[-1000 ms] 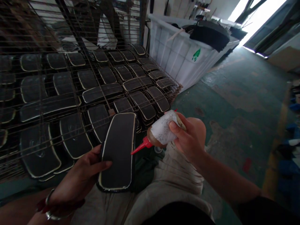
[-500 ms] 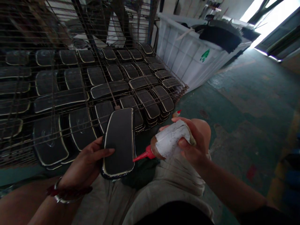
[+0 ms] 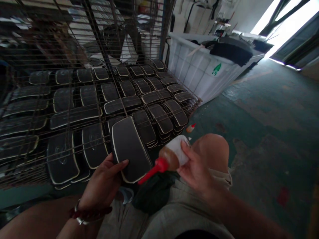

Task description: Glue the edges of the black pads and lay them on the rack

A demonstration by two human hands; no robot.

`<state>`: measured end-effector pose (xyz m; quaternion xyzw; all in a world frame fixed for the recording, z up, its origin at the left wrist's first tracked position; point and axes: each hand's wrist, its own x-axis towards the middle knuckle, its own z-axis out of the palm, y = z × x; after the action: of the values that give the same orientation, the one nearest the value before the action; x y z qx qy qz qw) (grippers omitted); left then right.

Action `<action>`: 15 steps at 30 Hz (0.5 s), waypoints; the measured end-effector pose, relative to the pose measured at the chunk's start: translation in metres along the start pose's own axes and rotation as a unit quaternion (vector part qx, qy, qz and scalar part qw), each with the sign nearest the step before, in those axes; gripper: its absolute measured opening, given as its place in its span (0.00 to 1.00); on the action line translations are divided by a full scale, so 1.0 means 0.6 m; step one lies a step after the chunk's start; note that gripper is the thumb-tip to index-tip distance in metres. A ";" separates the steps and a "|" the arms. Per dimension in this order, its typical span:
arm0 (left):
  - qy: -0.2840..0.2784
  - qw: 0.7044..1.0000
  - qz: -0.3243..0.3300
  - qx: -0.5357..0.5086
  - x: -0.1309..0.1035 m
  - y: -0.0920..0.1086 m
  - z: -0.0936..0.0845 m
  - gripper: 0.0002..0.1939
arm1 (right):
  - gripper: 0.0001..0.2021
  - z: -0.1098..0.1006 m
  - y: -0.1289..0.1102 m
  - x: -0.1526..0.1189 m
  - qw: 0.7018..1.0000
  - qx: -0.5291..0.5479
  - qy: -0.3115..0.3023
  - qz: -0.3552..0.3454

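My left hand [image 3: 106,176] grips a dark curved panel [image 3: 131,149] by its left edge, thumb on its face. A pale line of what looks like glue runs around the panel's rim. My right hand [image 3: 194,166] is wrapped around a squeeze bottle [image 3: 171,154] with a white wrap, brown contents and a red nozzle. The nozzle tip points down and left at the panel's lower edge; whether it touches the rim I cannot tell. Both are held above my lap.
A wire rack [image 3: 107,108] in front carries several rows of similar dark panels [image 3: 63,157], some stacked. Behind it to the right stands a white plastic bin [image 3: 191,66] with dark material on top. A second red-tipped bottle [image 3: 190,128] is on the green floor [image 3: 251,139].
The panel has turned so its top leans left. The bottle's nozzle has shifted from the panel's right edge to its lower edge. The camera view has moved slightly.
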<state>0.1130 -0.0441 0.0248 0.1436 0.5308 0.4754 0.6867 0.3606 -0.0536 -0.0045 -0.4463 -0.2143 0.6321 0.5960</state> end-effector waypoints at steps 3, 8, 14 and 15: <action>-0.036 0.999 -0.007 0.005 -0.004 -0.025 0.006 0.34 | 0.24 0.012 -0.012 0.048 0.999 0.006 0.010 -0.030; -0.084 0.996 -0.034 0.016 -0.010 -0.070 0.008 0.29 | 0.20 0.024 -0.044 0.098 0.973 -0.107 0.018 -0.203; -0.073 0.996 -0.053 -0.003 -0.014 -0.072 0.019 0.30 | 0.22 0.015 -0.039 0.087 0.933 -0.228 -0.009 -0.279; -0.075 0.996 -0.053 -0.002 -0.014 -0.068 0.019 0.31 | 0.22 0.011 -0.037 0.082 0.933 -0.235 -0.019 -0.271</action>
<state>0.1434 -0.0680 0.0059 0.1491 0.4841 0.4271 0.7490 0.3727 -0.0013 0.0015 -0.4865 -0.4806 0.3870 0.6185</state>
